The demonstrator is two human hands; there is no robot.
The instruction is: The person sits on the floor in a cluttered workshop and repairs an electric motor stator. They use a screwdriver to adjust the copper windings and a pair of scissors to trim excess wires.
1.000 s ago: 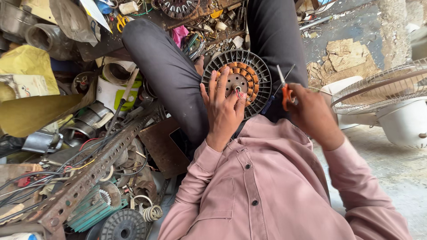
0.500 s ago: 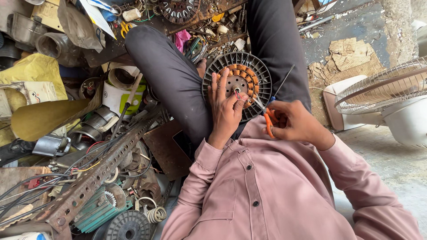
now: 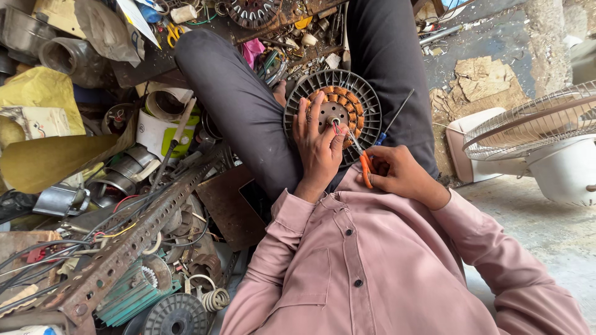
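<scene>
fan motor stator (image 3: 340,105): a round finned disc with a ring of copper-coloured coils, propped between the seated person's legs in dark trousers (image 3: 242,99). left hand (image 3: 318,144): lies flat on the lower left of the disc, fingers spread and extended over the coils, steadying it; nothing is gripped. right hand (image 3: 397,174): fingers closed around orange-handled scissors (image 3: 357,152), whose blades point up and left toward the hub at the disc's centre, tips at or just beside it. a thin screwdriver (image 3: 392,118) with a blue handle slants beside this hand; whether the hand also holds it cannot be told.

progress, as a judgement: the coils look fully seated around the ring, and the work appears to be at the centre, with trimming or picking at leads in hand. no cut ends or removed windings are visible, so completion cannot be judged.

surroundings: perforated angle iron (image 3: 133,239), a white bucket (image 3: 158,124) and a wire spool (image 3: 177,316) on the left; a white fan with a wire guard (image 3: 540,133) on the right.
</scene>
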